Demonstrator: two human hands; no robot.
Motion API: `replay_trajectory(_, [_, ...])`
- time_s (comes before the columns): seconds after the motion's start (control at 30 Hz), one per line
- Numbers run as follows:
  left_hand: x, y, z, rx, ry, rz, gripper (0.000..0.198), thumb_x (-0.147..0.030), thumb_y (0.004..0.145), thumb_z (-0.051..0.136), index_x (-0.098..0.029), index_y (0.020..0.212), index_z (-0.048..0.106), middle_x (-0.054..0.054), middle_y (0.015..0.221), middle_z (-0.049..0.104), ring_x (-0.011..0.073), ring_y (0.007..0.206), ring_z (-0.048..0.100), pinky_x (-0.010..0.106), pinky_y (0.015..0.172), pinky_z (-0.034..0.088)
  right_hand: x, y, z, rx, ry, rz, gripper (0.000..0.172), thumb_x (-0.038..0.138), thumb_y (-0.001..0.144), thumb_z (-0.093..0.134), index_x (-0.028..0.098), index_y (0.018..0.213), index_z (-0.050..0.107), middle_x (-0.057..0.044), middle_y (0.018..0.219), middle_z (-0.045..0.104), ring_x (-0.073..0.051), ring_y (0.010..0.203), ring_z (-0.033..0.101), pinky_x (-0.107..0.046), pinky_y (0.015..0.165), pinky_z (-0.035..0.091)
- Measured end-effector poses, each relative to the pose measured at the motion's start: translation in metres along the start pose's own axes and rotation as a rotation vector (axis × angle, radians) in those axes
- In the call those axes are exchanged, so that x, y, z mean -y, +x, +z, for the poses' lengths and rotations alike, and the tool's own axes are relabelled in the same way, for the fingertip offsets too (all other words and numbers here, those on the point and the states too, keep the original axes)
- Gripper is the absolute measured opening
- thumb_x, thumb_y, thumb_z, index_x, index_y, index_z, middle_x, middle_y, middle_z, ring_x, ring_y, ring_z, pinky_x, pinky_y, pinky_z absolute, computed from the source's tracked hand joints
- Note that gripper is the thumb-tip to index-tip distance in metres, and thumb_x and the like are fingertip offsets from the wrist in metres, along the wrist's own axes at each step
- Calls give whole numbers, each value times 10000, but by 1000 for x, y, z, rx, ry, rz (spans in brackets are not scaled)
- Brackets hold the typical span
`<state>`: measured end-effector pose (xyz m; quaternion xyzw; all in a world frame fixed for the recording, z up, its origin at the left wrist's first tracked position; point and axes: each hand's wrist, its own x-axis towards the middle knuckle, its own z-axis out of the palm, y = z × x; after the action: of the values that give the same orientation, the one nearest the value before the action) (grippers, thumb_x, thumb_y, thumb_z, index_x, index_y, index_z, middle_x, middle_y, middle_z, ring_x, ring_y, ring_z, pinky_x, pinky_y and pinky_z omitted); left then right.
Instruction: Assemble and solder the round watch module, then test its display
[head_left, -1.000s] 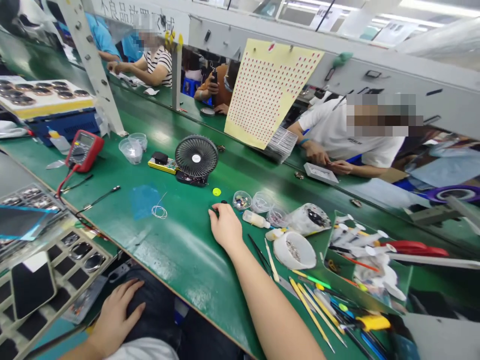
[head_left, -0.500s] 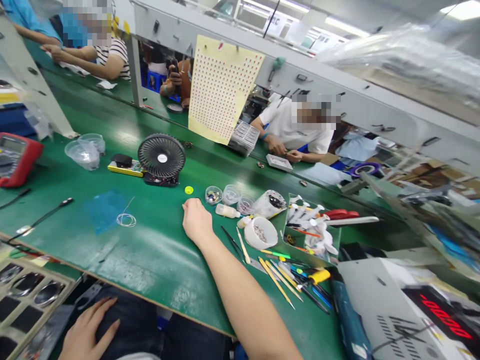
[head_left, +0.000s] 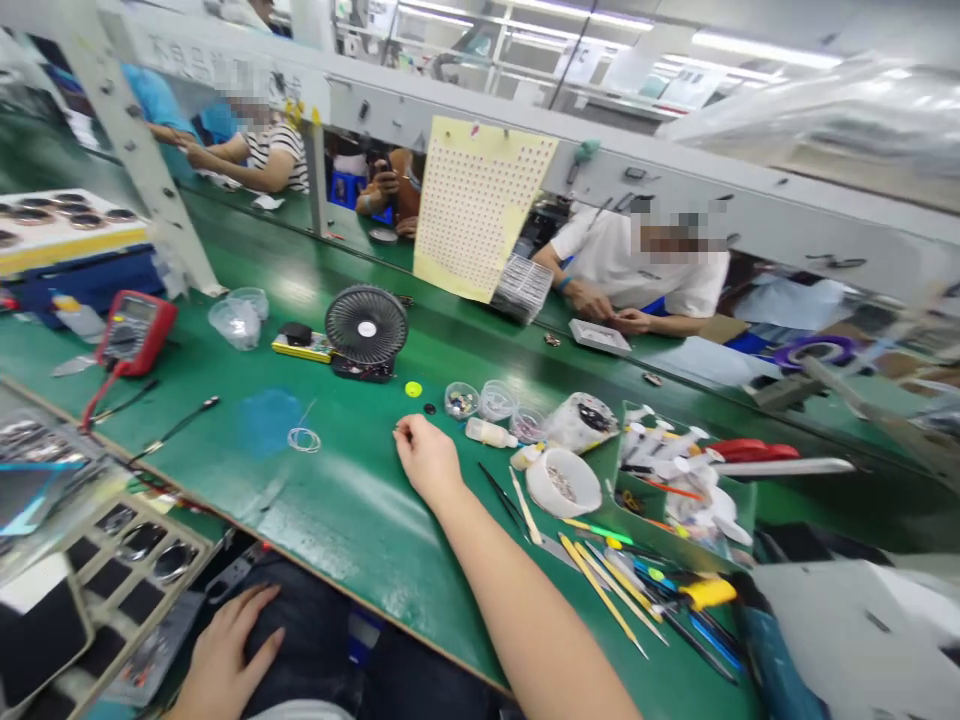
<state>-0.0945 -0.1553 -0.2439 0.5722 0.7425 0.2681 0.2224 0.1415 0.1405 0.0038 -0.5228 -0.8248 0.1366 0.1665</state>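
The right hand rests on the green bench mat, with the thumb and first finger drawn close together at the fingertips. Whether they pinch something tiny or nothing at all, I cannot tell. A small black disc lies just beyond the fingertips, not touching them, and a yellow-green disc sits just to its left.

To the right of the hand stand three small clear pots holding tiny parts, with a small glue bottle lying just nearer. Further right are a white bowl of small parts, a pair of tweezers and a wooden stick. Beyond them, a green tray holds syringes, and a bundle of long tools lies at the near right.

The left hand lies open, fingers spread, on the person's dark trousers below the bench edge, holding nothing.

Left of the right hand, a coil of thin wire lies beside a blue patch on the mat. Further off are a small desk fan, a red multimeter and plastic cups. On the far side of the bench, a co-worker in a white shirt works with both hands beside a small white tray, near a yellow sheet of dots.
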Motion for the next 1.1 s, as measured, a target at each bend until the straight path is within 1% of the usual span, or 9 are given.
replay_trajectory(0.13, [-18, 4, -2, -18, -16, -25, 444, -505, 921, 627, -315, 1314, 709, 69, 1385, 700, 301, 1298, 642, 548, 1140, 502, -4, 6, 1, -41, 34, -33, 176, 228, 982, 546, 227, 1077, 694, -67, 1007, 794, -218, 921, 753, -304, 820, 553])
replay_trajectory(0.27, [-30, 10, -7, 4, -15, -59, 453, -446, 911, 633, -292, 1332, 701, 108, 1413, 676, 334, 1331, 607, 594, 1143, 475, -7, 12, 2, -72, 64, -71, 212, 290, 994, 496, 227, 1029, 695, -85, 971, 792, -237, 873, 755, -326, 783, 557])
replay_trajectory(0.67, [-34, 18, -14, -33, 23, -75, 474, -409, 870, 687, -304, 1331, 700, 106, 1400, 679, 322, 1310, 619, 540, 1124, 500, -15, 27, 11, -113, 76, -140, 211, 357, 953, 512, 248, 987, 689, -76, 866, 769, -247, 731, 729, -339, 666, 555])
replay_trajectory(0.8, [-23, 9, -9, -3, 6, -8, 469, -469, 910, 634, -281, 1335, 698, 119, 1400, 684, 337, 1320, 625, 568, 1130, 507, 1, 14, 4, -54, 13, -74, 230, 228, 977, 482, 221, 1032, 705, -119, 1047, 799, -265, 914, 762, -358, 785, 570])
replay_trajectory(0.83, [-15, 5, -6, 10, 0, 12, 474, -489, 924, 609, -270, 1335, 696, 130, 1395, 687, 350, 1315, 632, 591, 1128, 507, 6, 9, 2, -48, -7, -54, 218, 201, 971, 504, 228, 1029, 712, -102, 1079, 803, -251, 958, 763, -339, 823, 569])
replay_trajectory(0.9, [8, 1, 1, -64, 8, 16, 451, -536, 917, 601, -316, 1294, 715, 86, 1343, 726, 335, 1249, 685, 556, 1099, 552, 9, 3, 0, -27, -40, -26, 185, 187, 975, 560, 254, 1030, 724, -45, 1092, 809, -201, 1021, 758, -276, 883, 554])
replay_trajectory(1.0, [34, 8, 8, 0, -4, 96, 419, -538, 876, 657, -367, 1251, 733, 39, 1287, 763, 327, 1197, 726, 496, 1020, 623, 6, 3, -2, 0, -52, -6, 164, 202, 991, 607, 276, 1073, 727, 1, 1085, 809, -165, 1033, 752, -229, 894, 541])
replay_trajectory(1.03, [35, 9, 8, 9, 3, 110, 422, -531, 876, 662, -370, 1260, 731, 37, 1298, 760, 325, 1207, 723, 487, 1023, 623, 5, 3, -4, 5, -44, -11, 166, 202, 997, 608, 274, 1088, 725, -2, 1093, 808, -170, 1038, 750, -233, 894, 542])
replay_trajectory(1.1, [25, 8, 5, 11, 31, 113, 433, -522, 887, 661, -361, 1283, 728, 43, 1326, 749, 317, 1228, 714, 475, 1044, 613, 5, 1, -8, 13, -18, -33, 174, 189, 1002, 596, 253, 1102, 722, -35, 1110, 802, -199, 1049, 748, -266, 896, 549])
